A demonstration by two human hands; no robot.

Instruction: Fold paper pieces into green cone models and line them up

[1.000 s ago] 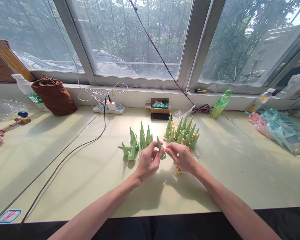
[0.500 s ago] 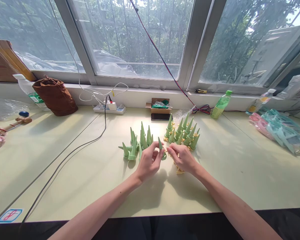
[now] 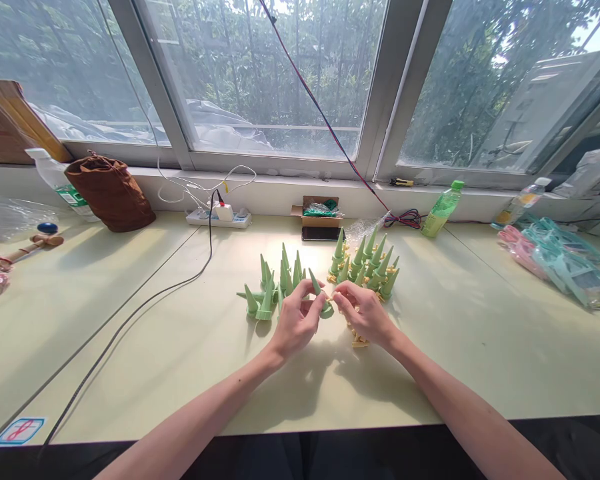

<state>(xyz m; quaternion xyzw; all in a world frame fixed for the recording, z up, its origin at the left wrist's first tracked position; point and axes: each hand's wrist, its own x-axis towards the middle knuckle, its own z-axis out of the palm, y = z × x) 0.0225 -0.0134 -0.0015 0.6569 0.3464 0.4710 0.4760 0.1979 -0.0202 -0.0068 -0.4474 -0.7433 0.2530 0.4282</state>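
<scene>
My left hand (image 3: 298,320) is closed around a green plant watering spike (image 3: 315,283), its tip pointing up and tilted left. Opposite it, my right hand (image 3: 364,311) pinches a small yellow valve (image 3: 329,299) against the side of that spike; whether it sits in a hole there I cannot tell. Several green spikes without visible yellow parts (image 3: 265,301) stand or lie left of my left hand. Beyond my right hand stands a group of green spikes with yellow parts (image 3: 377,263). More loose yellow valves (image 3: 359,340) lie under my right hand, partly hidden by it.
A small open cardboard box (image 3: 321,212) and a dark phone (image 3: 323,233) are behind the spikes. A green bottle (image 3: 443,209) stands back right, near packed teal and pink items (image 3: 555,257). A power strip (image 3: 195,218), black cable (image 3: 173,289) and brown bag (image 3: 111,193) are left.
The spike in my left hand has turned a little, its tip leaning further left and its base showing more. My right hand stays close beside it, pinching the yellow valve.
</scene>
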